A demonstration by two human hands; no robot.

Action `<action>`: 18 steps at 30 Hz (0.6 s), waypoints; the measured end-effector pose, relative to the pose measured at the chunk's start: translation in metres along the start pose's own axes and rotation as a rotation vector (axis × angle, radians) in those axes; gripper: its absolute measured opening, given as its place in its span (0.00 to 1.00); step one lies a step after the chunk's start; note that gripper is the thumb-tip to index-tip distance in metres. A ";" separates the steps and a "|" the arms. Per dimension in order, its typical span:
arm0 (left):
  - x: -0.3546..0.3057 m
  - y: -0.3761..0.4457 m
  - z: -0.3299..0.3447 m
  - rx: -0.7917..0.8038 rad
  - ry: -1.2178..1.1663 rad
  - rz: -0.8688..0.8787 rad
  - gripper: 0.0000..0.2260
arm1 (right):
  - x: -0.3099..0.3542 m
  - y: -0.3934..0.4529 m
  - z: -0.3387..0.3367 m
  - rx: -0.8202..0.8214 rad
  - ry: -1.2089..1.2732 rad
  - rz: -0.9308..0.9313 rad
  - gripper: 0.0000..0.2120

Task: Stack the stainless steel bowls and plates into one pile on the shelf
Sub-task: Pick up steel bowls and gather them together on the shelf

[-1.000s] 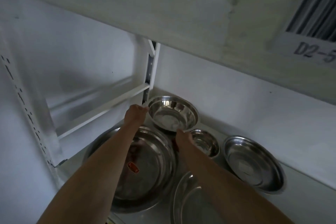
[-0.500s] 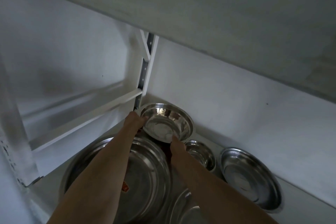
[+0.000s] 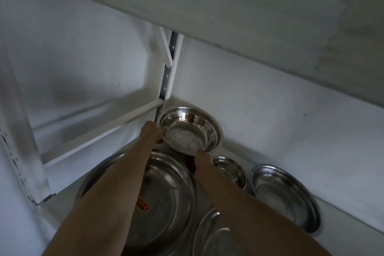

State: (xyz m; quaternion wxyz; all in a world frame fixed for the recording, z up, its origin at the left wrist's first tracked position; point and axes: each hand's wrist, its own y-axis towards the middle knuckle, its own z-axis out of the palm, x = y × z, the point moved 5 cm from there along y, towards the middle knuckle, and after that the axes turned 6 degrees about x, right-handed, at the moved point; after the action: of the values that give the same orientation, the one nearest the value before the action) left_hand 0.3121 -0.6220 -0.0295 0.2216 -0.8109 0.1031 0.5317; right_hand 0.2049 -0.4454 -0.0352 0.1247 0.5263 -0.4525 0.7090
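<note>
A deep steel bowl (image 3: 190,131) is gripped at opposite rims by the left hand (image 3: 151,132) and the right hand (image 3: 203,157), tilted and seemingly lifted at the back corner of the shelf (image 3: 342,233). No pile is yet seen: the large plate (image 3: 162,197) lies under the forearms, a small bowl (image 3: 229,170) and a shallow dish (image 3: 284,195) sit apart to the right, and another plate (image 3: 216,235) rests at the front edge. By this showing, nearly all the stacking is judged to remain.

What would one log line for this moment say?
both hands: left hand, right hand | hold: bowl by rim | pile: not started
</note>
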 end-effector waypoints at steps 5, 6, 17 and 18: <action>-0.010 -0.014 -0.004 -0.015 -0.112 0.056 0.14 | 0.009 -0.010 -0.005 -0.021 0.109 -0.081 0.15; -0.012 -0.018 -0.003 -0.021 -0.124 0.071 0.13 | 0.010 -0.013 -0.007 -0.029 0.126 -0.081 0.15; -0.045 -0.079 0.007 -0.060 -0.141 0.160 0.14 | 0.022 -0.047 -0.046 -0.032 0.120 -0.143 0.16; -0.047 -0.086 0.009 -0.063 -0.132 0.172 0.15 | 0.021 -0.051 -0.051 -0.036 0.129 -0.145 0.15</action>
State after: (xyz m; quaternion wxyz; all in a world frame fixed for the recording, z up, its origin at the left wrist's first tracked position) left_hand 0.3204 -0.5456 0.0314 0.1559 -0.7690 0.1405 0.6039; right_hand 0.1970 -0.3837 0.0072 0.2139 0.5083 -0.4169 0.7225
